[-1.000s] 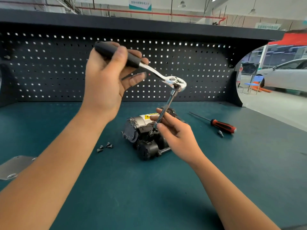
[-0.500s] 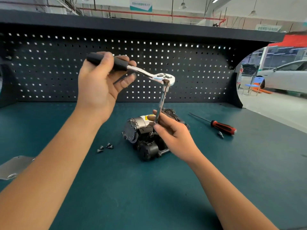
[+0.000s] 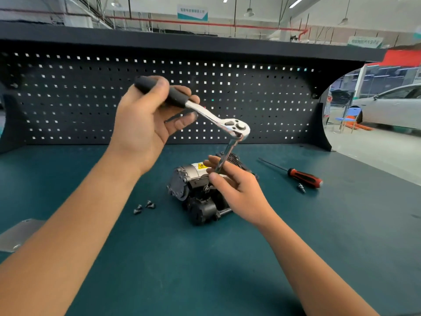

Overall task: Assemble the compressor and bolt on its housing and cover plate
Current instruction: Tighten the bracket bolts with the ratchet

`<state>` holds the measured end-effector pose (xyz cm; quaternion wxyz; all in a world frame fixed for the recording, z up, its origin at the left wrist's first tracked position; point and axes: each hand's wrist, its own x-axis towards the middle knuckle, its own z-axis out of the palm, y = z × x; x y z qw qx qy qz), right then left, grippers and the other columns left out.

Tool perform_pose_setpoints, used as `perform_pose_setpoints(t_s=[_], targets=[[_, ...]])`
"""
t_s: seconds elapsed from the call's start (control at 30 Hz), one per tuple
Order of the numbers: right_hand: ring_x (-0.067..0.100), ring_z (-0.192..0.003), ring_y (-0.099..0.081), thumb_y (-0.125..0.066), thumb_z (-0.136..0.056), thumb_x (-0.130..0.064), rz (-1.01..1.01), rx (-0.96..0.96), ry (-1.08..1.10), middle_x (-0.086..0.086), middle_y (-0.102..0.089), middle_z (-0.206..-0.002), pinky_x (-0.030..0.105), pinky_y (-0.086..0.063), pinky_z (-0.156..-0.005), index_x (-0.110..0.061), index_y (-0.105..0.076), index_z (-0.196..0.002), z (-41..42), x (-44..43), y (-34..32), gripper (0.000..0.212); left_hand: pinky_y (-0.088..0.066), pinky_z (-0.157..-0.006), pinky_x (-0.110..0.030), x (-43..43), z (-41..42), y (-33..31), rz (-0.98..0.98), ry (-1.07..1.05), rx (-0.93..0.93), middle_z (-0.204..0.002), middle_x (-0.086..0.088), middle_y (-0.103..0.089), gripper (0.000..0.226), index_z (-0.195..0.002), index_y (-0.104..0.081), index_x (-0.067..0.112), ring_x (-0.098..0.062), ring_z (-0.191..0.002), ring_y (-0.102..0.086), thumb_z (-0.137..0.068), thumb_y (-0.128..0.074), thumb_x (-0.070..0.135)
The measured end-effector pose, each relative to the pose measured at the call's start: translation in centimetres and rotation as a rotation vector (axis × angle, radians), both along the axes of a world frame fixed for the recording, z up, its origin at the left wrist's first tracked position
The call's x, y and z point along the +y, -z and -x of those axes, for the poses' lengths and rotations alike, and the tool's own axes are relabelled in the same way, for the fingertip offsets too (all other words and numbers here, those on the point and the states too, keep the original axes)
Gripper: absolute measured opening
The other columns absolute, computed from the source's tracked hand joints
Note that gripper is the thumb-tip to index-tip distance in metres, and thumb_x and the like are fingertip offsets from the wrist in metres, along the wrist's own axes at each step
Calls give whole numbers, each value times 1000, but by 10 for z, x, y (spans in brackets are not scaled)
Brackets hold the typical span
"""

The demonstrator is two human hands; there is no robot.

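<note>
Head camera looks down at a dark green counter with a flat top. At the back stands a black board full of small square holes, and a black shelf runs over it.

The compressor sits on the counter near the middle. It is silver and black, with a yellow sticker on top. The left hand is up in front of the board. It grips the black handle of a shiny ratchet, thumb on top, lower fingers half stretched out. A long bar leans down from the ratchet head to the compressor. The right hand pinches that bar low down between thumb and fingers, just above the compressor.

Two small dark bolts lie side by side on the counter, left of the compressor. A grey metal plate lies at the left edge of the counter, well apart from it. On the right lies a screwdriver with a red and black handle. A tiny silver bit lies just beside that handle.

The room is a big hall with a high roof, hanging lamps, a red pipe and a teal and white sign. Past the right end of the counter a white car stands on a pale floor, with a blue chair near it.
</note>
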<state>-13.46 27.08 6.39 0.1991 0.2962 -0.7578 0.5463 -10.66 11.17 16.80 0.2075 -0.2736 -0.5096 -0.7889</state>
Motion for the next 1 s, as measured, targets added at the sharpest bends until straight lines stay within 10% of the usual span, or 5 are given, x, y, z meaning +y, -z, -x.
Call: perform_pose_setpoints(t_s=[0.23,0.37,0.5,0.73,1.0], targets=[[11,-63,-60,-61,-89,-10,8,130,115,-8,-68,-69,24,-49,-63,-7,-72,-98,5,-2,-2,14,-54,-71,-30,-4,32,-29,49,189,-253,-72,6,-67,22,-85,-49,17,-10,-74,-68,-101,-35,21],[6,-45,-35,-66,-86,-15,123,130,236,-14,-43,-44,12,-26,-48,0,-69,-76,11,-9,-1,18,-52,-81,-40,10,4,-1,-29,-152,-60,-86,6,-69,9,-89,-45,21,-16,-94,-69,-97,-49,20],[-3,-50,-48,-72,-81,-18,204,96,277,-24,-54,-47,8,-37,-53,-11,-74,-76,11,-19,-1,9,-52,-80,-31,20,-32,31,-30,-295,257,-89,7,-69,18,-94,-41,23,-19,-98,-66,-89,-57,17],[7,-65,-57,-50,-96,-12,-8,4,5,-17,-69,-83,11,-42,-62,-41,-56,-103,3,-2,-4,31,-56,-67,-26,9,15,-4,-158,-50,-81,-78,2,-67,8,-97,-45,14,-13,-76,-68,-101,-40,18],[8,-51,-36,-63,-88,-13,74,197,256,10,-60,-60,17,-31,-49,-4,-69,-82,8,-7,5,13,-52,-80,-31,19,-15,19,-19,-104,178,-92,2,-67,8,-93,-46,18,-16,-94,-65,-94,-53,16]])
